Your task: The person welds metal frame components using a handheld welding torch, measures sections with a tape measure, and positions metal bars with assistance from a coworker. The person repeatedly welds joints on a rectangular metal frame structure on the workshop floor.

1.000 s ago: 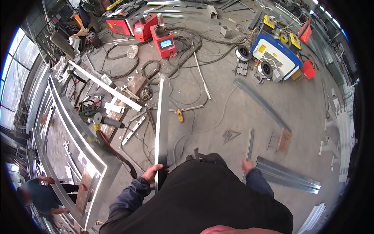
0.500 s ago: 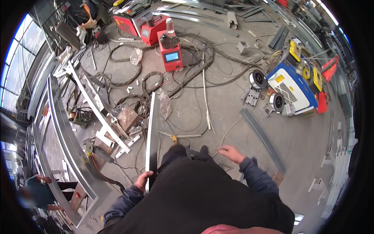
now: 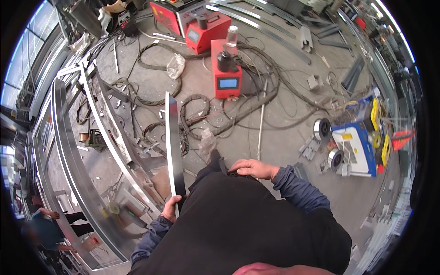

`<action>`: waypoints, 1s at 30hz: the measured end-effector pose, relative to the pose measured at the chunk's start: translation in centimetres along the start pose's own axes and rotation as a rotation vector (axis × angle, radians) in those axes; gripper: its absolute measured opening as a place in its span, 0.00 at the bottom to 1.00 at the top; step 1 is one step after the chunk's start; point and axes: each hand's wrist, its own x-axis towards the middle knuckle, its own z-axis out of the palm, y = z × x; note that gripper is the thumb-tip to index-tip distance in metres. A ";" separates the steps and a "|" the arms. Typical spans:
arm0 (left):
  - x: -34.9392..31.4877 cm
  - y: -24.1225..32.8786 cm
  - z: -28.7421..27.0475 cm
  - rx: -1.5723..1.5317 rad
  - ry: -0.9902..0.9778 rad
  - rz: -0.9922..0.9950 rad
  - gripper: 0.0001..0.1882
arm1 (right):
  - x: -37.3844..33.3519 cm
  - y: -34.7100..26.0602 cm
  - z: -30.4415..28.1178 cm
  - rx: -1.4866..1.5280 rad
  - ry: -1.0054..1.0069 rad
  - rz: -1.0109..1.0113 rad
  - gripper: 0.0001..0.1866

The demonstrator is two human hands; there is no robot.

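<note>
My left hand [image 3: 171, 207] is closed round the lower part of a long metal profile [image 3: 173, 146]. The profile stands out ahead of me, slanting slightly, with a bright narrow edge and a darker side face. My right hand [image 3: 251, 168] lies against the dark clothing at my front. Its fingers stretch to the left, and I see nothing held in them. The profile's near end is hidden by my hand and body.
A large metal frame [image 3: 68, 151] stands on the left, a person [image 3: 48, 231] beyond it. Cables and hoses [image 3: 263, 98] snake over the floor around the red machine [image 3: 225, 73]. To the right stands a blue-and-white machine [image 3: 350, 149] with wire spools [image 3: 322, 128].
My right hand has come inward from the right to the front of my body. My left hand still holds the profile. The view has shifted, and the floor items appear farther right.
</note>
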 end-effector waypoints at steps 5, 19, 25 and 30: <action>1.1 13.3 5.1 -0.003 -0.124 0.152 0.26 | 12.5 -10.5 -7.2 -0.126 -0.175 -0.078 0.21; 8.6 42.6 11.9 -0.115 0.228 0.218 0.23 | 53.3 -28.3 -27.9 -0.777 -0.396 -0.249 0.20; 7.2 55.3 16.0 -0.311 0.115 0.242 0.23 | 68.3 -38.6 -32.1 -0.947 -0.552 -0.271 0.16; 9.4 66.4 14.8 -0.424 0.127 0.232 0.23 | 81.7 -42.2 -36.3 -0.994 -0.620 -0.338 0.17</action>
